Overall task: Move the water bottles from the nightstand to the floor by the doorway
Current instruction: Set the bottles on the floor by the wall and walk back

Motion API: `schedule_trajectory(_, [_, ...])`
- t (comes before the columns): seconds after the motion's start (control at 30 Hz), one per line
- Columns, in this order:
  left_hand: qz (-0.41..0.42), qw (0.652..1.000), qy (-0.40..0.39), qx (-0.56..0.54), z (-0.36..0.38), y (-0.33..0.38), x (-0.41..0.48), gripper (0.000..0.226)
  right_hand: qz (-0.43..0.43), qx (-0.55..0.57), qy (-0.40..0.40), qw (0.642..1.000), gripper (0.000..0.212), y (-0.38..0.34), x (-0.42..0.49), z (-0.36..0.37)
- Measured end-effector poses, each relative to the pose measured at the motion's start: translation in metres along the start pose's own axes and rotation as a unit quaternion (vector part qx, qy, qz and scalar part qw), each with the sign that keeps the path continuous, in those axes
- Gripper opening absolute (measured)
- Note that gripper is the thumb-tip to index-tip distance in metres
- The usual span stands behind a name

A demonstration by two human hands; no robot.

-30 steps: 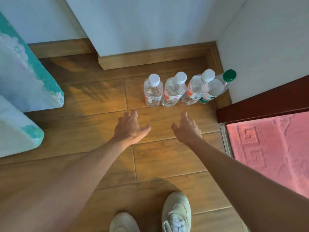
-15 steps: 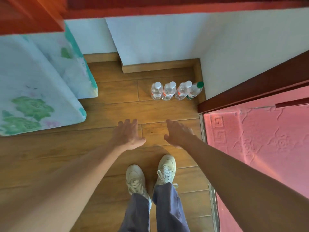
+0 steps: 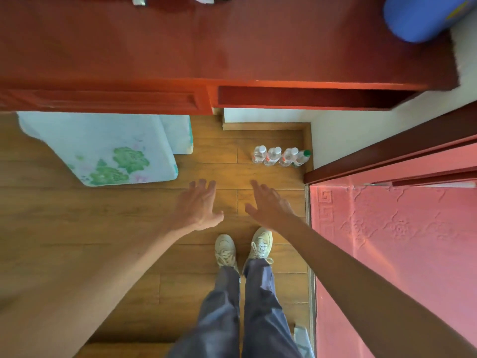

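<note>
1. On the wooden floor (image 3: 77,215), at about one o'clock from the hands, four water bottles (image 3: 274,156) stand upright in a tight row, side by side, in the corner where the skirting board (image 3: 265,126) meets the white wall (image 3: 348,130).
2. Three have white caps. The green-capped bottle (image 3: 302,157) is at the three o'clock end of the row, just beside the wall and near the dark door frame (image 3: 387,151).
3. The left hand (image 3: 198,205) hovers over the floor, back up, with its fingers spread wide and pointing to twelve o'clock. It holds nothing and is well apart from the bottles.
4. The right hand (image 3: 268,205) hovers just beside it at three o'clock, its fingers also stretched out and empty. The bottle row lies at twelve to one o'clock from it, not touched.
5. The red wooden nightstand (image 3: 232,47) fills the twelve o'clock band of the view, with an open shelf (image 3: 309,98) under its top.
6. A blue object (image 3: 418,16), rounded and blurred, sits at the nightstand's two o'clock corner.
7. At ten o'clock from the hands, a pale bed cover (image 3: 108,148) with a green flower print hangs down over the floor.
8. At three o'clock, a pink mat (image 3: 387,241) with a raised pattern lies beyond a metal threshold strip (image 3: 311,285).
9. At six o'clock from the hands, pale shoes (image 3: 225,250) point to twelve o'clock, with dark blue trousers (image 3: 224,306) above them.
</note>
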State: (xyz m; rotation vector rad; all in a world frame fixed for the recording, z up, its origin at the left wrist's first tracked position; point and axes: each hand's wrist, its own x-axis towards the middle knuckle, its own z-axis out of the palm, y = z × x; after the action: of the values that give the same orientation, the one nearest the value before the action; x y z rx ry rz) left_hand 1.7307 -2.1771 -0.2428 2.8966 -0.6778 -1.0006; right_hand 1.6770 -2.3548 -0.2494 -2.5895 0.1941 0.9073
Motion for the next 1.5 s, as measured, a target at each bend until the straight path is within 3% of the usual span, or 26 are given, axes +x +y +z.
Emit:
schedule_trajectory(0.57, [-0.153,0.964,0.19,-0.102,-0.129,-0.116,-0.157,0.084,-0.23,-0.106,0.071,0.965,0.061,-0.205,-0.075,-0.114])
schedule_trajectory(0.73, [-0.228,0.928,0.259,-0.141,-0.155,-0.158,-0.187,0.082,-0.298,-0.13,0.079,0.942,0.063,-0.278,-0.059,-0.136])
schedule_trajectory(1.0, [-0.354,0.858,0.309,-0.205,-0.17,-0.233,-0.228,0.077,-0.445,-0.177,0.08,0.874,0.061,-0.395,-0.023,-0.152])
schedule_trajectory(1.5, [-0.594,0.687,0.322,-0.267,-0.179,-0.347,-0.314,0.075,-0.633,-0.195,-0.045,0.748,0.065,-0.607,0.027,-0.143])
